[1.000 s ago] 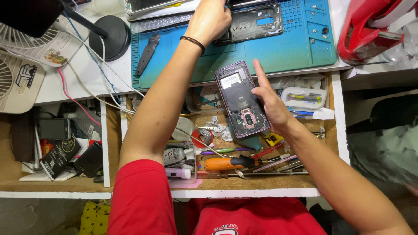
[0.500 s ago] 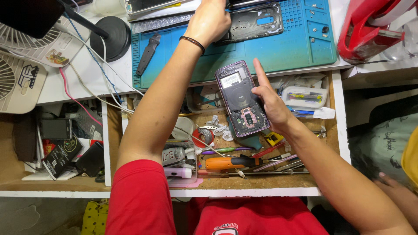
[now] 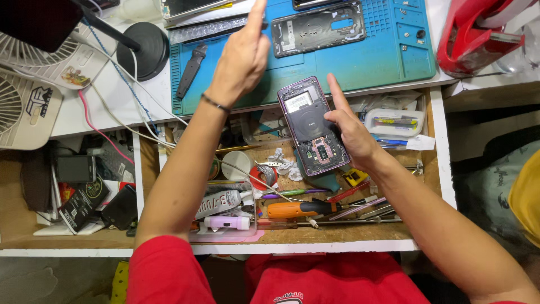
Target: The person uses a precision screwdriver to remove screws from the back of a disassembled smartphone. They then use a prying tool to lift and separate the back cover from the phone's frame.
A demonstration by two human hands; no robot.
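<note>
Head view, nearest edge: white front rim of the open drawer [image 3: 304, 246] lies just above the red shirt; little bare room inside it.
Drawer contents: orange screwdriver [image 3: 292, 209], glue tube [image 3: 220, 202] and small parts crowd the floor beneath both forearms.
Right hand [image 3: 351, 126]: grips the opened phone [image 3: 313, 126] along its right edge, index finger stretched up beside it.
Phone: held above the drawer, its top just over the mat's near edge; long axis runs near to far, leaning slightly left at the top, open back facing the camera.
Left hand [image 3: 243, 56]: loosely curled, fingers raised, holding nothing that I can see; a second ago it lay farther up by the frame.
Blue mat [image 3: 371, 62]: on the white surface, open room at its centre.
Phone frame [image 3: 318, 28]: lies flat at the mat's far edge, long axis left to right.
</note>
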